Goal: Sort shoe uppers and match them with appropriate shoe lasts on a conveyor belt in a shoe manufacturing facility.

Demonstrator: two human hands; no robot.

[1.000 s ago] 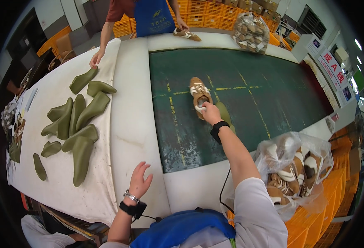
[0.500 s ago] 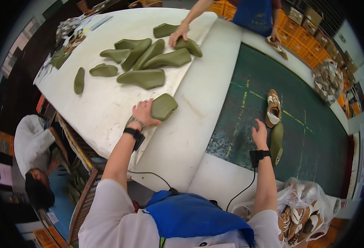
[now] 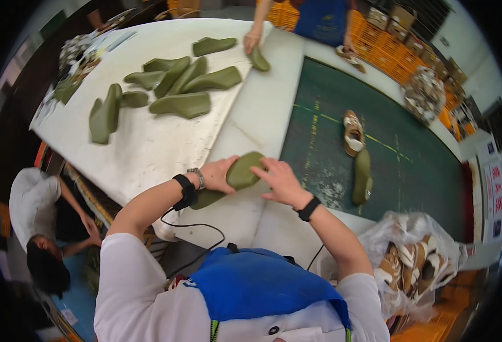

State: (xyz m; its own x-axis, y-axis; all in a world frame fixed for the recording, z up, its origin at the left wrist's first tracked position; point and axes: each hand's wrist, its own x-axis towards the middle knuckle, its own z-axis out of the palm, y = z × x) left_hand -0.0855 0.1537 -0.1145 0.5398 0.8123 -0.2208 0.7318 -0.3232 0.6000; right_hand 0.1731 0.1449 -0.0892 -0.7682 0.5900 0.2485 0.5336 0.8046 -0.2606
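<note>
Presently gripping a green shoe form in the left hand, around the middle. Bringing the right hand in from three o'clock, half open, fingers over the form's other end; cannot tell how firmly pressed. Held over the pale board, just beside the edge of the white cloth and near the table's close edge at six o'clock. Trailing a black cable across that edge at seven.

Open for moving along the board toward twelve and one o'clock, between cloth edge and green mat; more open beyond the mat's middle, at three. Tighter at eleven, by the pile of forms, and at two to three, by a brown shoe and a second form at its heel. Bounded at four by a clear bag of shoes, at twelve by a co-worker's hand on another form.

Since half a second ago: carried off the cloth toward the mat, and joined by the right hand, earlier apart over the mat near the brown shoe.
</note>
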